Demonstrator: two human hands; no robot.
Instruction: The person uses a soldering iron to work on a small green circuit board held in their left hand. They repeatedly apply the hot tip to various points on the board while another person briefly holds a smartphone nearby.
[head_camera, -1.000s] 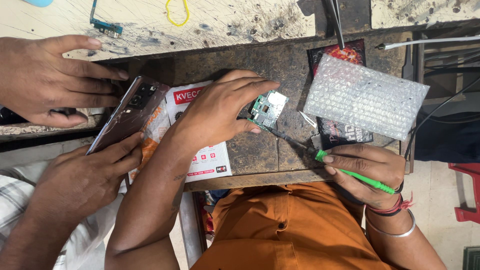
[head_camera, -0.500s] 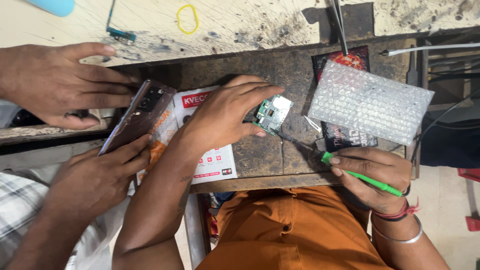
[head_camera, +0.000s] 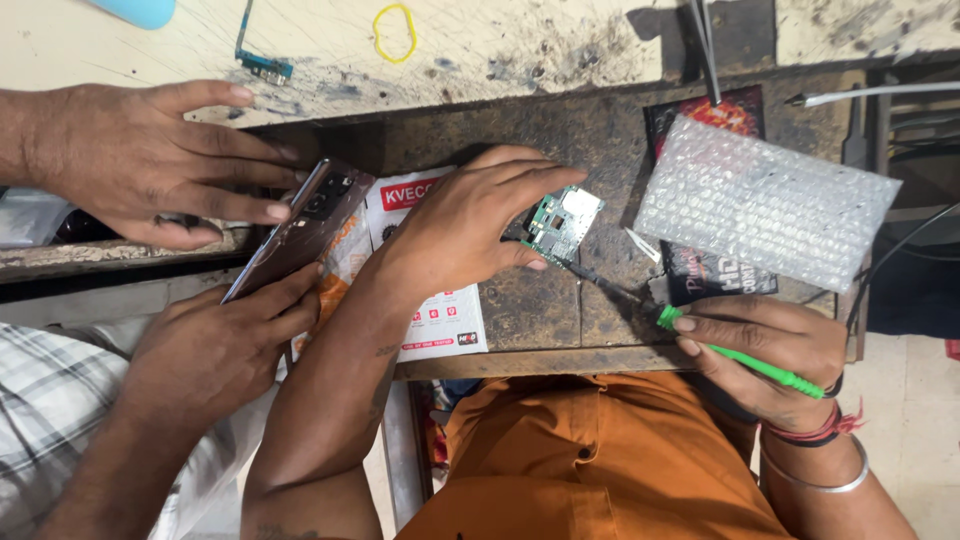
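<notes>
Both hands grip: left hand (head_camera: 455, 235) pinches circuit board (head_camera: 562, 220) edges, right hand (head_camera: 765, 345) holds green screwdriver (head_camera: 745, 357).

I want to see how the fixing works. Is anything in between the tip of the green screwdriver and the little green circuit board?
Nothing visible. The right hand holds the green screwdriver, and its dark tip reaches across bare bench to the edge of the circuit board, which the left hand pins down. The bubble wrap lies off to the side.

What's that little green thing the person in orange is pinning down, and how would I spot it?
On the dark worn bench, find the left hand. Its fingertips pin a small circuit board, green with silver patches, left of the bubble wrap.
</notes>
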